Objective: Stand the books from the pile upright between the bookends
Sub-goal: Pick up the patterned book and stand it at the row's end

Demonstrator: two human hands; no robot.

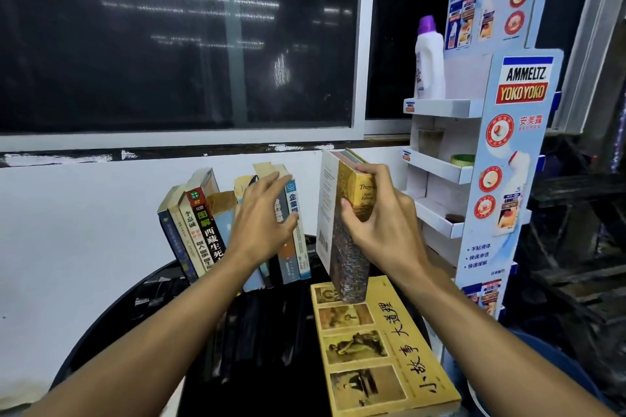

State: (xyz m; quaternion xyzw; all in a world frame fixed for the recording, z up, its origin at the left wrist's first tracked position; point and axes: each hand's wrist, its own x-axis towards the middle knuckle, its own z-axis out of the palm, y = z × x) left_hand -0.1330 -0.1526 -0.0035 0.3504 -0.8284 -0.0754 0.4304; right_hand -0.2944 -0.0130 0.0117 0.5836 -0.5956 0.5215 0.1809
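Observation:
Several books [200, 230] stand leaning in a row on a dark round table [111, 318] against the white wall. My left hand [262, 223] presses flat with straight fingers against the right end of that row. My right hand [379, 220] grips the spine of an upright book with a mottled brown cover [349, 264], together with a white-backed book [327, 210] beside it; they stand on a yellow book [382, 352] that lies flat at the table's right. I cannot make out the bookends.
A cardboard display stand [508, 152] with small shelves rises close on the right, holding a white bottle with a purple cap [429, 61]. Dark windows [176, 37] run above the wall. The table's front edge curves at lower left.

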